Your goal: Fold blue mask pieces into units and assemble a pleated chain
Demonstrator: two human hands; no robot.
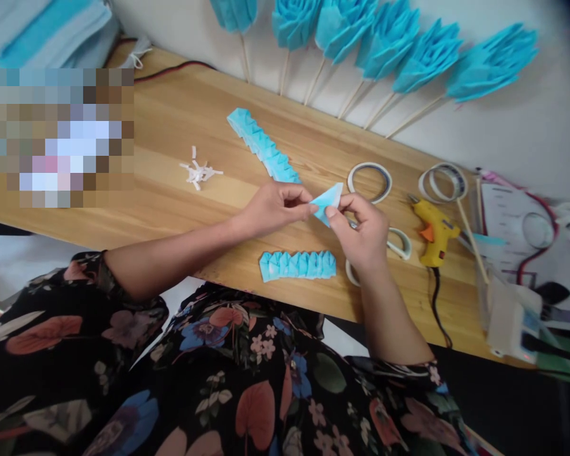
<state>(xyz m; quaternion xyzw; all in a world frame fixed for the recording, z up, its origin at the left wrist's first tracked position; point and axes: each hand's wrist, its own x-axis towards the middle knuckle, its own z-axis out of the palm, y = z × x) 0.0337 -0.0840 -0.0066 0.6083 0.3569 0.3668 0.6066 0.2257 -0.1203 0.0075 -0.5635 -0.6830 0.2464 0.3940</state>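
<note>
Between my two hands is a small folded piece of blue paper (327, 204), shaped like a triangle with a pale edge. My left hand (278, 206) pinches its left corner. Thumb and fingers of my right hand (361, 225) are closed on its right side. Beyond my left hand lies a slanting row of overlapping folded blue pieces (263, 147). A shorter row of folded blue pieces (297, 265) rests nearer my body, below the hands. Scissors (399, 243) lie partly hidden behind my right hand.
Several blue paper flowers (344, 28) on sticks lean against the wall. Tape rolls (369, 182) and a yellow glue gun (432, 233) with its cord lie to the right. White paper strips (199, 173) form a little heap on the left. A clear box (527, 253) stands far right.
</note>
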